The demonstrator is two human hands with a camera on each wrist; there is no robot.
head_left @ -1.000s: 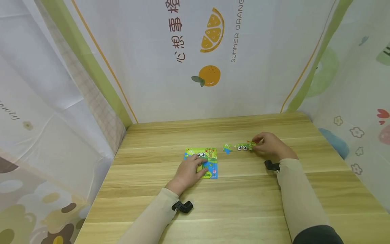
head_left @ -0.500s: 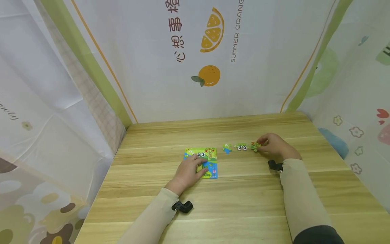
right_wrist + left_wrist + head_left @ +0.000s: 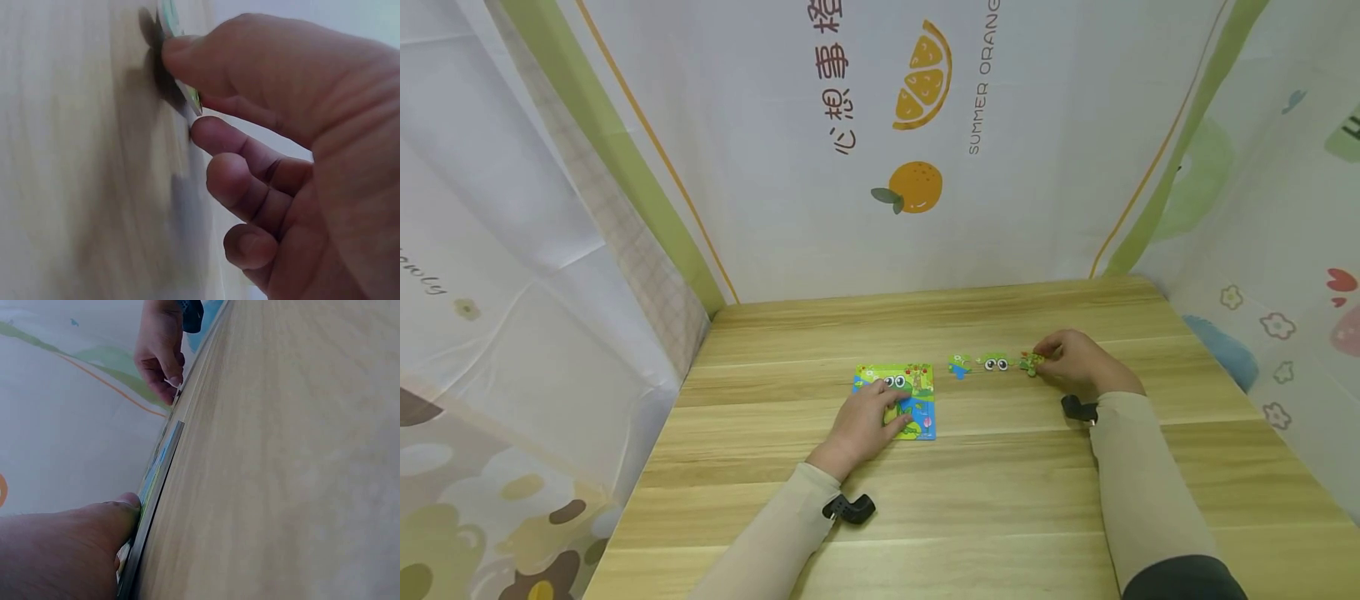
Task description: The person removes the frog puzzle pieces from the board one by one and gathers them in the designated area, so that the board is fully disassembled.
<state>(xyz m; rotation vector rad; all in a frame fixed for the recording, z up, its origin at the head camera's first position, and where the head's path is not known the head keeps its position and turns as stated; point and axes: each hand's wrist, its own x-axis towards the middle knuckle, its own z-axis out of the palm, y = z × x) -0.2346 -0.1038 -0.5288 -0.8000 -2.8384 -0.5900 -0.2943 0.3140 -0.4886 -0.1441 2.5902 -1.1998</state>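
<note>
A square frog picture puzzle board [image 3: 923, 383], green and blue, lies flat on the table. My left hand [image 3: 861, 422] rests on it and covers its left and middle parts; in the left wrist view the thumb lies over the edge of the board [image 3: 150, 497]. To the right of the board, my right hand [image 3: 1075, 362] pinches a green puzzle piece [image 3: 1028, 364] between thumb and finger. The right wrist view shows this piece [image 3: 194, 100] tilted, one edge off the table. Left of it lie a piece with two eyes [image 3: 996, 363] and a green-and-blue piece [image 3: 959, 367].
The wood-grain table [image 3: 985, 500] runs back to a white printed curtain [image 3: 1022, 217]. More printed cloth [image 3: 1292, 250] hangs on the right, and another curtain [image 3: 527, 333] on the left. Black wrist cameras [image 3: 853, 508] sit on both sleeves.
My right hand has moved a little to the right with the green piece, drawing it away from the eye piece. My left hand and the board have stayed still.
</note>
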